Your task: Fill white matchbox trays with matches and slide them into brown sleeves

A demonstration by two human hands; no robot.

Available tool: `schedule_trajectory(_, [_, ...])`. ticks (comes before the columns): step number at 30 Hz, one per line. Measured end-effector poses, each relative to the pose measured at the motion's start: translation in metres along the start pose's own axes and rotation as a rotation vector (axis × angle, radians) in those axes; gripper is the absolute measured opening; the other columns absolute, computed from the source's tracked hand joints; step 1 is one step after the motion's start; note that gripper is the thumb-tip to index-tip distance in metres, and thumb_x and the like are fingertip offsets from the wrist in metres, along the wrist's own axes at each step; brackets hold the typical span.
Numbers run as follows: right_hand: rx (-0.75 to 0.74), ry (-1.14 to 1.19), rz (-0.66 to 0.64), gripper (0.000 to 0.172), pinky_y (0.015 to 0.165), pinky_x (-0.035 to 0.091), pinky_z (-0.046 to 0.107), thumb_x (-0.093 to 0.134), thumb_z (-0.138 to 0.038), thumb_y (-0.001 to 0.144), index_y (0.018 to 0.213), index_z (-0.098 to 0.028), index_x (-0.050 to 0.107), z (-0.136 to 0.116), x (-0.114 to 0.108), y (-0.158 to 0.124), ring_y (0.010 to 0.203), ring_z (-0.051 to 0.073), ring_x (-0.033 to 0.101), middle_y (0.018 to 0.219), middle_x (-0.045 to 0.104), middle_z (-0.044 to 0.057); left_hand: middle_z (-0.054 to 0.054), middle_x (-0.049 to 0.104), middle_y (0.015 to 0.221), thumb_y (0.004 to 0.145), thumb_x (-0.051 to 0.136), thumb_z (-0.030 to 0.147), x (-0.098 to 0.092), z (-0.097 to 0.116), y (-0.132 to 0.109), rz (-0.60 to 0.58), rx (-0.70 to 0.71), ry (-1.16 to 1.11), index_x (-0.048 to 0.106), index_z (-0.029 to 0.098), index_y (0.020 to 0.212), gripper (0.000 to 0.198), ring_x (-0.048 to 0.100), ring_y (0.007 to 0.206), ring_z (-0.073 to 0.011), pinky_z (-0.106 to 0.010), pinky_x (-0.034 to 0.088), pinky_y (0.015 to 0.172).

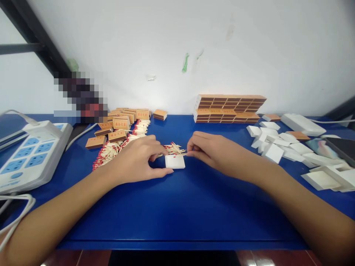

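A small white matchbox tray (175, 162) lies on the blue table in front of me. My left hand (144, 157) has its thumb at the tray's near left corner and its fingers at the far left, gripping that end. From the right, my right hand (202, 147) comes in with thumb and forefinger pinched on the end of a matchstick (181, 154). The red head of this match points left over the tray. Just behind the tray sits a small heap of loose matches (173, 147), partly covered by my left fingers.
A large pile of red-headed matches (109, 153) with printed matchboxes (121, 122) stretches along the left. Stacked matchboxes (227, 109) stand against the wall. White trays (273, 152), a white adapter (302, 124) and a phone (341, 147) are at right; a power strip (33, 155) is far left.
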State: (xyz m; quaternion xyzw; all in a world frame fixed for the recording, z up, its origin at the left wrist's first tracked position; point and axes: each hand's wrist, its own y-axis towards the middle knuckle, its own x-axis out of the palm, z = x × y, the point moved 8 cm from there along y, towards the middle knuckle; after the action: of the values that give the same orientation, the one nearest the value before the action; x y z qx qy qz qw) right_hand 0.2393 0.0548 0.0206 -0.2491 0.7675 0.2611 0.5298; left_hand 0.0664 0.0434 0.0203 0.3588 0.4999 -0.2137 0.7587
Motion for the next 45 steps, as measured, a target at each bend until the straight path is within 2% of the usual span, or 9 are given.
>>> schedule_trajectory(6, [-0.057, -0.044, -0.029, 0.013, 0.064, 0.040, 0.031, 0.055, -0.025, 0.107, 0.097, -0.021, 0.062, -0.023, 0.016, -0.001, 0.071, 0.016, 0.059, 0.101, 0.068, 0.006, 0.000, 0.062, 0.074, 0.090, 0.080, 0.048, -0.003, 0.005, -0.001, 0.019, 0.031, -0.027, 0.077, 0.023, 0.101, 0.028, 0.057, 0.075, -0.0187, -0.034, 0.041, 0.068])
schedule_trajectory(10, [-0.111, 0.068, -0.021, 0.014, 0.067, 0.042, 0.030, 0.056, -0.024, 0.107, 0.098, -0.021, 0.066, -0.027, 0.017, -0.001, 0.074, 0.015, 0.060, 0.101, 0.068, 0.004, 0.001, 0.061, 0.074, 0.091, 0.080, 0.048, -0.002, 0.006, -0.002, 0.020, 0.048, -0.030, 0.077, 0.023, 0.102, 0.027, 0.057, 0.075, -0.0176, -0.032, 0.041, 0.067])
schedule_trajectory(13, [-0.079, 0.157, 0.065, 0.011, 0.068, 0.042, 0.029, 0.061, -0.024, 0.104, 0.098, -0.022, 0.069, -0.016, 0.008, 0.001, 0.076, 0.014, 0.059, 0.094, 0.067, 0.002, 0.001, 0.061, 0.074, 0.088, 0.082, 0.049, 0.000, 0.006, -0.002, 0.003, 0.041, -0.048, 0.076, 0.022, 0.096, 0.029, 0.056, 0.074, -0.0161, -0.031, 0.041, 0.067])
schedule_trajectory(17, [0.040, 0.108, 0.182, 0.008, 0.069, 0.041, 0.030, 0.068, -0.028, 0.100, 0.100, -0.020, 0.071, 0.010, 0.001, 0.005, 0.075, 0.016, 0.056, 0.089, 0.063, 0.002, 0.002, 0.060, 0.072, 0.084, 0.085, 0.047, 0.003, 0.007, -0.003, -0.052, 0.024, -0.086, 0.077, 0.021, 0.093, 0.029, 0.056, 0.072, -0.0149, -0.031, 0.040, 0.066])
schedule_trajectory(22, [0.069, 0.146, 0.068, 0.011, 0.070, 0.042, 0.030, 0.065, -0.031, 0.102, 0.100, -0.021, 0.069, 0.022, 0.020, 0.010, 0.078, 0.016, 0.057, 0.091, 0.064, 0.003, 0.002, 0.060, 0.073, 0.085, 0.084, 0.049, 0.004, 0.008, -0.003, -0.068, 0.010, -0.088, 0.077, 0.021, 0.091, 0.029, 0.055, 0.072, -0.0151, -0.031, 0.039, 0.066])
schedule_trajectory(27, [0.065, 0.122, 0.027, 0.016, 0.071, 0.041, 0.031, 0.059, -0.030, 0.105, 0.096, -0.021, 0.066, 0.022, 0.023, 0.009, 0.080, 0.018, 0.058, 0.095, 0.066, 0.004, 0.002, 0.060, 0.073, 0.084, 0.084, 0.048, 0.004, 0.005, -0.002, -0.053, 0.011, -0.071, 0.077, 0.021, 0.091, 0.029, 0.056, 0.073, -0.0151, -0.031, 0.040, 0.067])
schedule_trajectory(35, [0.078, 0.060, -0.022, 0.017, 0.073, 0.042, 0.031, 0.054, -0.030, 0.108, 0.095, -0.021, 0.061, 0.023, 0.018, 0.005, 0.082, 0.018, 0.058, 0.100, 0.066, 0.005, 0.002, 0.060, 0.072, 0.087, 0.082, 0.050, 0.003, 0.000, -0.001, -0.055, -0.010, -0.066, 0.077, 0.021, 0.091, 0.030, 0.056, 0.072, -0.0156, -0.031, 0.040, 0.067])
schedule_trajectory(42, [0.061, 0.018, -0.005, 0.013, 0.070, 0.041, 0.031, 0.054, -0.024, 0.107, 0.097, -0.021, 0.062, 0.005, -0.002, 0.000, 0.081, 0.018, 0.060, 0.104, 0.068, 0.006, 0.001, 0.062, 0.073, 0.086, 0.082, 0.050, 0.000, -0.001, 0.000, -0.044, -0.033, -0.034, 0.075, 0.020, 0.086, 0.030, 0.055, 0.072, -0.0161, -0.032, 0.039, 0.066])
schedule_trajectory(45, [0.045, -0.003, -0.005, 0.015, 0.069, 0.041, 0.031, 0.053, -0.026, 0.108, 0.098, -0.021, 0.063, -0.005, 0.000, -0.002, 0.079, 0.018, 0.060, 0.104, 0.067, 0.005, 0.001, 0.062, 0.074, 0.085, 0.083, 0.049, 0.000, 0.000, 0.000, -0.042, -0.037, -0.035, 0.076, 0.021, 0.088, 0.029, 0.055, 0.072, -0.0160, -0.032, 0.039, 0.067])
